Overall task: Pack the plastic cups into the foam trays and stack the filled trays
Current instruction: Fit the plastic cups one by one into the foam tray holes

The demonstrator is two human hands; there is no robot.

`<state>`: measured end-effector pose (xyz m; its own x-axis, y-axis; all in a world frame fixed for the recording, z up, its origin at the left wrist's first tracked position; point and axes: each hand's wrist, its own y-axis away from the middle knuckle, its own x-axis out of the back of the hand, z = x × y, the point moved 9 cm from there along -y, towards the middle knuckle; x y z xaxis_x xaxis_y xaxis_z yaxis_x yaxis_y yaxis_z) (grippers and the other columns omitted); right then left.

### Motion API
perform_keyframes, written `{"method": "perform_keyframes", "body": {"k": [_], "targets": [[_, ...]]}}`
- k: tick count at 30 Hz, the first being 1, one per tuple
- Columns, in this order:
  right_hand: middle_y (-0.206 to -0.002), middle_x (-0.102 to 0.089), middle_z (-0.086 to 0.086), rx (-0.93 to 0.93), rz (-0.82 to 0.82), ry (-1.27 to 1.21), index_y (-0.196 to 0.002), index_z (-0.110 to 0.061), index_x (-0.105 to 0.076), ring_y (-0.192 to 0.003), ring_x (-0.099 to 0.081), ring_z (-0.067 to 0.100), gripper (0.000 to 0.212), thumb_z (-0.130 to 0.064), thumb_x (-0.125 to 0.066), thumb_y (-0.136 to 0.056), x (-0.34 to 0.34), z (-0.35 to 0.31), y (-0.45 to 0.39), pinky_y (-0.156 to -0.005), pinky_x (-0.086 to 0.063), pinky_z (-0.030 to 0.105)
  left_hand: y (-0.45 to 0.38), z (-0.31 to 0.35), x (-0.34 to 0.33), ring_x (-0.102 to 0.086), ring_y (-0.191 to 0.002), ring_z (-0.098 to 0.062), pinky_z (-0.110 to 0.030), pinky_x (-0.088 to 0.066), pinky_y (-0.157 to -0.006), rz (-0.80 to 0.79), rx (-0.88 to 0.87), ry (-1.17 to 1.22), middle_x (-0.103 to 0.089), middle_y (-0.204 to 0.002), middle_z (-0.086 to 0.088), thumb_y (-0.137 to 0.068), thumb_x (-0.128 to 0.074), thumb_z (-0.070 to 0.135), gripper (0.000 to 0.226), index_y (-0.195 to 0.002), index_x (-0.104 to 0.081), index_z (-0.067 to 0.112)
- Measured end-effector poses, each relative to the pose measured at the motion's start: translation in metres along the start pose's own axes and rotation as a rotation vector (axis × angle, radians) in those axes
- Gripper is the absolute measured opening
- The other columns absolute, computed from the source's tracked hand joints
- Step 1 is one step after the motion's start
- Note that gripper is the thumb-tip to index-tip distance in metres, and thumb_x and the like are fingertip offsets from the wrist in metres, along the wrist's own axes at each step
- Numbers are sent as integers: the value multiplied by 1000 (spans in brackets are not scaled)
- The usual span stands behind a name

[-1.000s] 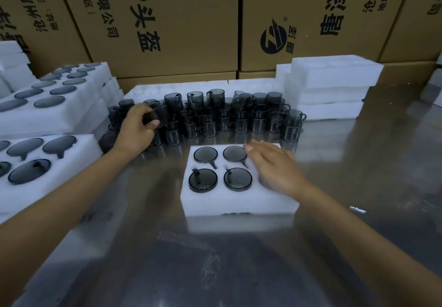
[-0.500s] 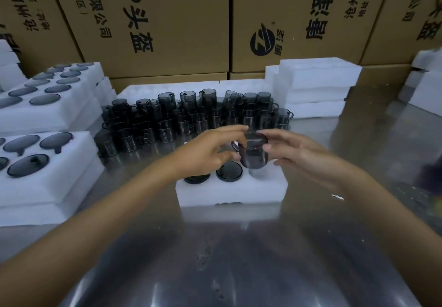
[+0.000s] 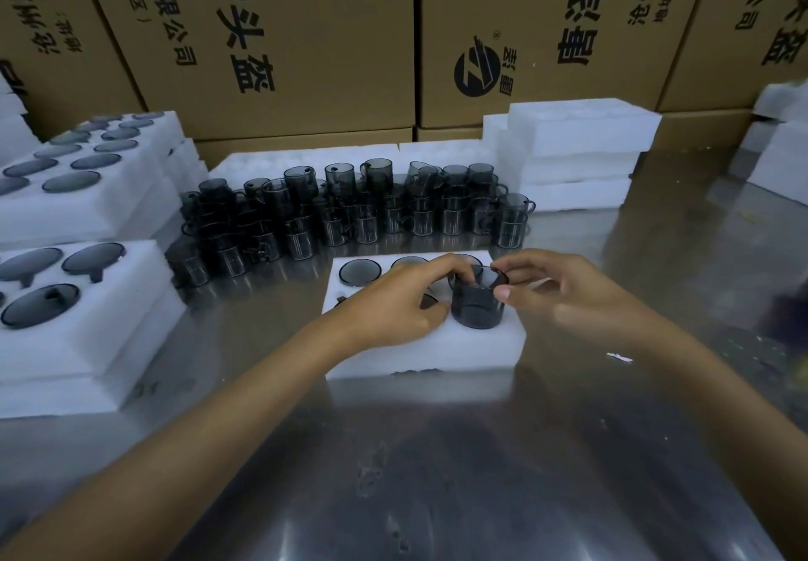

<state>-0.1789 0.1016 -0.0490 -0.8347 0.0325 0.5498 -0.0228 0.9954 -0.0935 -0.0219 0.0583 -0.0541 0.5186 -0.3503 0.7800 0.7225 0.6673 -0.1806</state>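
**Ana:** On the foam tray [image 3: 441,353] nearest the person, why are both hands busy with one cup?

**Ben:** Looks like steadying. The left hand [image 3: 395,304] lies over the tray's near left pockets with its fingertips curled onto the rim of the smoky cup [image 3: 477,300], and the right hand [image 3: 564,293] pinches the same rim from the other side. The cup stands upright over the tray's near right corner, not yet sunk in, so I judge they are lining it up with a pocket.

**Ana:** And the rest of that tray?

**Ben:** Just behind the hands, a cup already in the tray [image 3: 359,272] sits with only a dark disc showing. How many pockets are filled I cannot tell; the hands cover some.

**Ana:** Beyond the tray?

**Ben:** A crowd of loose cups [image 3: 350,210] stands on the steel table [image 3: 481,473], close behind the tray, likely so each next one is an easy reach. Left of the tray, filled trays [image 3: 65,298] sit stacked. Behind and right of the tray, a pile of blank foam [image 3: 581,140] waits, and cardboard boxes [image 3: 306,35] wall off the back.
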Motion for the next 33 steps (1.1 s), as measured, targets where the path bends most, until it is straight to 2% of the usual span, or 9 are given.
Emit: {"method": "perform_keyframes", "body": {"k": [4,9,13,16,18,23,29,31,33], "targets": [[-103,-72,-13,8,22,1,-115,-32,-70,-83,-65,-10,29,-33,-74,-87,2,1,-4,-70,-43,8,-1,-8,-2,-60,-113,-9,-42,-50,-97,11,51,69,-57,-128,25,-81,-71,38,37,-114,-55,41],[-95,-73,-15,30,-5,-31,-105,-35,-73,-81,-67,-8,23,-27,-78,-84,2,-1,-6,-65,-43,4,-3,-13,-2,-56,-111,4,-38,-48,-98,50,80,49,-53,-127,35,-78,-78,42,35,-108,-59,39],[-96,-69,-27,17,-18,106,-103,-38,-70,-90,-61,-13,20,-39,-75,-84,2,-4,-12,-76,-44,13,2,-9,-7,-51,-123,4,-37,-46,-103,18,70,25,-49,-135,35,-80,-68,56,61,-134,-42,52],[-123,-55,-37,95,43,249,-125,-43,-60,-114,-46,-19,37,-56,-56,-91,-1,-14,-12,-94,-33,8,5,-8,-10,-57,-91,9,-30,-52,-83,26,75,5,-65,-109,26,-83,-50,69,76,-148,-11,60],[-149,-35,-29,155,30,313,-149,-38,-40,-134,-23,-19,50,-51,-39,-101,-18,-17,-10,-112,-19,12,5,-7,-11,-53,-68,10,-23,-41,-61,58,77,-76,-59,-76,23,-84,-37,74,71,-150,-18,53],[-165,-16,-8,255,91,386,-159,-21,-20,-150,-9,-2,56,-37,-28,-106,-46,-11,-2,-125,-11,30,3,-15,-10,-56,-78,0,-30,-46,-78,24,133,-7,-62,-78,31,-101,-32,56,53,-152,-27,46],[-165,-18,-8,283,172,314,-159,-18,-18,-150,-12,-3,62,-44,-23,-103,-50,-5,-1,-123,-13,22,2,-18,-9,-63,-106,-13,-41,-47,-100,-2,160,12,-71,-112,-2,-103,-31,53,49,-152,-29,45],[-165,-20,-7,283,177,278,-159,-19,-17,-150,-13,-2,63,-45,-23,-102,-51,-3,-2,-123,-15,23,2,-17,-9,-64,-93,-7,-39,-50,-91,7,144,13,-72,-101,-1,-103,-33,51,49,-152,-31,42],[-165,-22,-6,289,192,263,-160,-19,-17,-150,-16,0,63,-45,-24,-103,-51,-2,-2,-123,-18,27,2,-15,-7,-55,-63,1,-32,-47,-68,36,114,4,-62,-67,13,-104,-35,49,48,-151,-35,41]]}}
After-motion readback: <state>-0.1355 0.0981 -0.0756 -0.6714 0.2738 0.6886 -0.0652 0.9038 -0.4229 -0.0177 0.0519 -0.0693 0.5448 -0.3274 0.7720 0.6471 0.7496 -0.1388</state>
